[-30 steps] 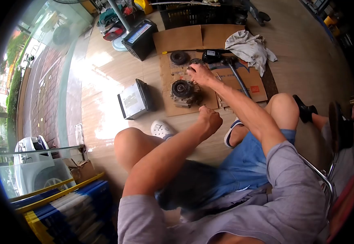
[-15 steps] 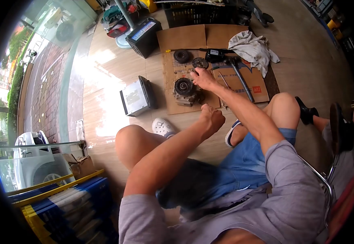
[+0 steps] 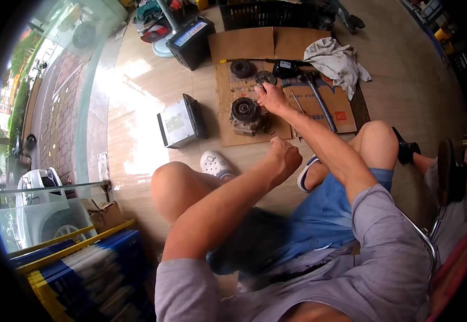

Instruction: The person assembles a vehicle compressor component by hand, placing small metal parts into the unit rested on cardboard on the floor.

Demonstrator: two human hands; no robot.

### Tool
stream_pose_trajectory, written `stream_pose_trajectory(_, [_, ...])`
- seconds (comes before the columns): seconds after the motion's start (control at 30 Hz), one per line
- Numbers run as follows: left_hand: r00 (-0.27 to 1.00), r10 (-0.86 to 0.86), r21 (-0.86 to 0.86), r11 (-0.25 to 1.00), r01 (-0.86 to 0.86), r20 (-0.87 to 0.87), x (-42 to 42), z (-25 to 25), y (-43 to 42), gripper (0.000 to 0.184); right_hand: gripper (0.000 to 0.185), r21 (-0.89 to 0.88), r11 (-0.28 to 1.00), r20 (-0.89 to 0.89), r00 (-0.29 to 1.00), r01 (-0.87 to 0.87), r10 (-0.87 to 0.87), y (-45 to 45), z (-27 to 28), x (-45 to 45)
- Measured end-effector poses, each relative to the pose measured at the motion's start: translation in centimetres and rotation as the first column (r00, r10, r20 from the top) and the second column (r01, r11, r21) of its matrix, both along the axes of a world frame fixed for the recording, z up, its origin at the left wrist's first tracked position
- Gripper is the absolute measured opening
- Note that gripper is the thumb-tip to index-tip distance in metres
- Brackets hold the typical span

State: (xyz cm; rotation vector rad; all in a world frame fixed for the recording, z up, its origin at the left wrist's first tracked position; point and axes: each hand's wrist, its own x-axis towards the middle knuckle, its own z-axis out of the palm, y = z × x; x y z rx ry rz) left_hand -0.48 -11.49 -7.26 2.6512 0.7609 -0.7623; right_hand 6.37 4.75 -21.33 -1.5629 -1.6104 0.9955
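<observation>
Cardboard bears the pulley-topped compressor; right of it, the right hand curls nearer, hold unclear; the left hand, clenched, farther.

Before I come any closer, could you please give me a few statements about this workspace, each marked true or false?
1. The white cloth lies across the right edge of the cardboard. True.
2. The hammer lies to the left of the pulley-topped metal part. False: the hammer lies to its right.
3. In the picture, the right hand is nearer to that metal part than the left hand is. True.
4. The black box with the blue-and-white label stands on the cardboard. False: the black box is on the floor, left of the cardboard.
</observation>
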Motion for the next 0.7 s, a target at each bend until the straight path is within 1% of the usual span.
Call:
stream_pose_trajectory(0.1, [0.999,-0.026,0.0,1.0,0.026,-0.025,0.3,0.1,-0.8,0.02,0.036,-0.017,0.999,0.005,0.999,-0.031,0.031,0.0,-0.2,0.0])
stream_pose_trajectory(0.2, [1.0,-0.017,-0.005,1.0,0.017,0.001,0.3,-0.1,-0.9,0.02,0.036,0.11,0.988,0.226,0.971,-0.109,0.082,-0.2,-0.1,-0.5])
stream_pose_trajectory(0.3, [1.0,0.016,-0.001,1.0,-0.016,0.021,0.3,-0.5,-0.7,0.02,0.037,0.214,0.957,0.325,0.938,-0.194,0.118,-0.7,0.5,-0.7])
stream_pose_trajectory(0.4, [1.0,0.014,0.017,1.0,-0.014,0.012,0.2,-0.4,-0.4,0.02,0.04,0.07,0.991,0.196,0.976,-0.111,0.096,-0.4,0.5,-0.7])
stream_pose_trajectory(0.47, [1.0,0.011,0.023,1.0,-0.011,0.004,0.2,-0.4,-0.3,0.021,0.041,0.061,0.998,0.157,0.987,0.02,-0.029,0.5,-1.5,-0.5])
stream_pose_trajectory(0.57, [1.0,0.004,-0.008,1.0,-0.004,-0.005,0.2,0.2,-0.3,0.022,0.04,-0.021,0.992,0.125,0.985,0.122,-0.118,1.8,-3.2,-0.3])
stream_pose_trajectory(0.63, [1.0,0.009,-0.025,1.0,-0.009,-0.014,0.3,0.1,-0.2,0.022,0.038,-0.035,0.998,0.194,0.98,0.051,-0.044,1.6,-2.1,-0.5])
stream_pose_trajectory(0.7, [1.0,0.014,-0.039,0.999,-0.015,-0.014,0.4,0.1,-0.2,0.022,0.035,-0.01,0.991,0.345,0.93,-0.13,0.125,1.0,0.0,-0.8])
